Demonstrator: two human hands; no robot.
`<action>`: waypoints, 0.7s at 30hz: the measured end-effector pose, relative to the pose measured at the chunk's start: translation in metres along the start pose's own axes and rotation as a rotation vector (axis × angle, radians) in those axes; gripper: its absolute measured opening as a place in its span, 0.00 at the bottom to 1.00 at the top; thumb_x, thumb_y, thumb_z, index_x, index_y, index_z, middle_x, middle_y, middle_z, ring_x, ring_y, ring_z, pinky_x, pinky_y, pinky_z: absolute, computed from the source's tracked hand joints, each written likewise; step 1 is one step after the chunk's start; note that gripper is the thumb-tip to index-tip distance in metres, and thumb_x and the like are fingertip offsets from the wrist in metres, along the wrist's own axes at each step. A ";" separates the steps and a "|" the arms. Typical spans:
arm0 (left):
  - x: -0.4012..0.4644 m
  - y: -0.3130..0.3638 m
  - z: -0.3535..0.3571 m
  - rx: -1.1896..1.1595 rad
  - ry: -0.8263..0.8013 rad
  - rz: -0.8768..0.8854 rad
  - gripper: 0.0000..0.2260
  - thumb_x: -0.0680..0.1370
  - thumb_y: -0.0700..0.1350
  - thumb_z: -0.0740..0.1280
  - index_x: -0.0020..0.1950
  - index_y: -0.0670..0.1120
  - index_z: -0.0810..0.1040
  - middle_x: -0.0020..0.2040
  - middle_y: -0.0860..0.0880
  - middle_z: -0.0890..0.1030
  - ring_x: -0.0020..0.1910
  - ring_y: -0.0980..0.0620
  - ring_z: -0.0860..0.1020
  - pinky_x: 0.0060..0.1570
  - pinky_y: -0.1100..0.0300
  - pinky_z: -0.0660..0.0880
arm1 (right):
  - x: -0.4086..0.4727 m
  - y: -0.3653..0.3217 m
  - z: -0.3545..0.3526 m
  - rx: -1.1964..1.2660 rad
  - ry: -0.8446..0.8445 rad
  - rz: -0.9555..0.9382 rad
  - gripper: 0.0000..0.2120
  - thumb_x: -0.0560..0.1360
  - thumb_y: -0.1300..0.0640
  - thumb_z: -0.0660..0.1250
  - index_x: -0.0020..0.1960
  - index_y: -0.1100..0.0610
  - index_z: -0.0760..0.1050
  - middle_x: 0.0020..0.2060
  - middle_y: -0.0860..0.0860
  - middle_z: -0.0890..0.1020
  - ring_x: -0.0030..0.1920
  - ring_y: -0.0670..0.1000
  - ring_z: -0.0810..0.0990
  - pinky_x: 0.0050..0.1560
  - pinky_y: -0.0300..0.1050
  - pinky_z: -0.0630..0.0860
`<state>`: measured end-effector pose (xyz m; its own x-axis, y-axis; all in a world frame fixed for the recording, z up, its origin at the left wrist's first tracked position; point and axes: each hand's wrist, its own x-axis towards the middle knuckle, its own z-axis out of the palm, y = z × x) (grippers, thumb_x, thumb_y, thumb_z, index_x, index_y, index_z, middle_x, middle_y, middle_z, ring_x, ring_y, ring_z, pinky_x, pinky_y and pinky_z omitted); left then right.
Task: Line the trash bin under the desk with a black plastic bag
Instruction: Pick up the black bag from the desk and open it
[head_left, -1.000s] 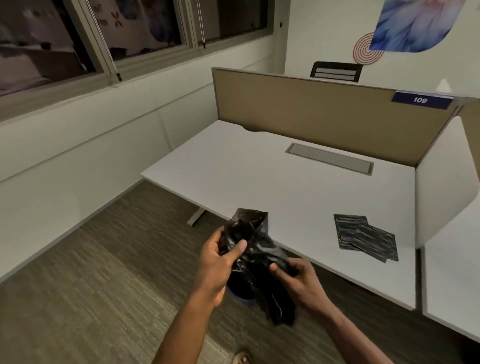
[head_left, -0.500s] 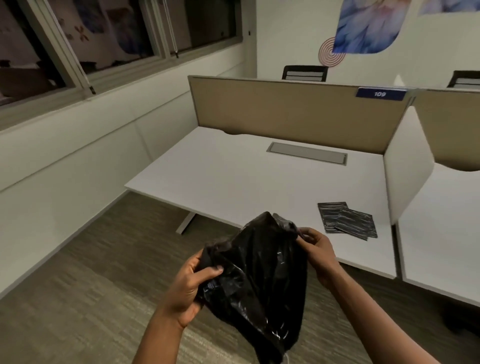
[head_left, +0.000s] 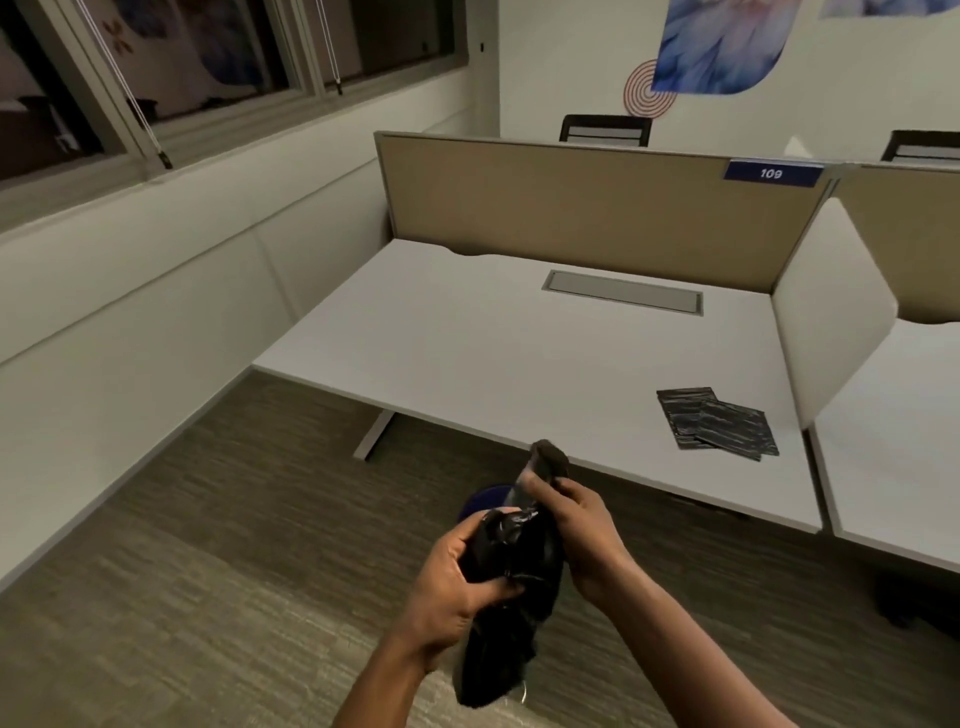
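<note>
Crumpled black bag (head_left: 511, 582), blue bin (head_left: 480, 504) behind

A: What's on the white worktop (head_left: 467, 353)?
B: Two flat folded black bags (head_left: 719, 423), overlapping, near its front right corner. A grey cable flap (head_left: 623, 300) sits flush at the back.
A: Below?
B: Carpeted floor (head_left: 208, 571)

Both bare forearms reach forward and meet in front of the near edge of the desk (head_left: 519, 374). The left hand (head_left: 452, 587) sits lower and nearer the body, fingers curled shut around the bunched middle of the black plastic bag (head_left: 511, 582). The right hand (head_left: 582, 530), closer to the desk edge, pinches the bag's upper end between thumb and fingertips.
</note>
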<state>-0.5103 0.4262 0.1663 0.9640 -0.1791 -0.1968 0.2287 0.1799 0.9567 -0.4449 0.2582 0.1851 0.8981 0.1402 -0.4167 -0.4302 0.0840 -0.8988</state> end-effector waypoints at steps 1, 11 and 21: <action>-0.002 -0.002 -0.005 0.003 0.001 -0.008 0.27 0.72 0.32 0.78 0.68 0.49 0.79 0.64 0.42 0.84 0.67 0.44 0.80 0.64 0.48 0.77 | 0.001 0.002 0.004 0.012 0.008 -0.010 0.13 0.77 0.49 0.72 0.54 0.58 0.84 0.52 0.61 0.87 0.51 0.60 0.87 0.56 0.58 0.84; -0.020 -0.023 -0.068 -0.363 0.470 -0.138 0.20 0.74 0.46 0.76 0.64 0.41 0.81 0.58 0.38 0.86 0.57 0.38 0.86 0.44 0.48 0.84 | 0.013 0.029 0.003 0.055 0.087 -0.148 0.07 0.79 0.55 0.71 0.50 0.58 0.85 0.45 0.56 0.87 0.47 0.55 0.83 0.46 0.49 0.78; -0.033 -0.028 -0.105 -0.068 0.286 -0.259 0.24 0.78 0.63 0.68 0.47 0.42 0.87 0.47 0.43 0.88 0.49 0.46 0.87 0.53 0.50 0.79 | 0.014 0.049 0.000 0.116 0.285 -0.031 0.09 0.83 0.57 0.66 0.48 0.57 0.83 0.44 0.56 0.86 0.42 0.54 0.82 0.44 0.50 0.78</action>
<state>-0.5345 0.5287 0.1230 0.8700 0.0482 -0.4907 0.4685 0.2293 0.8532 -0.4531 0.2643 0.1356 0.8935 -0.1453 -0.4250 -0.3946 0.1981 -0.8972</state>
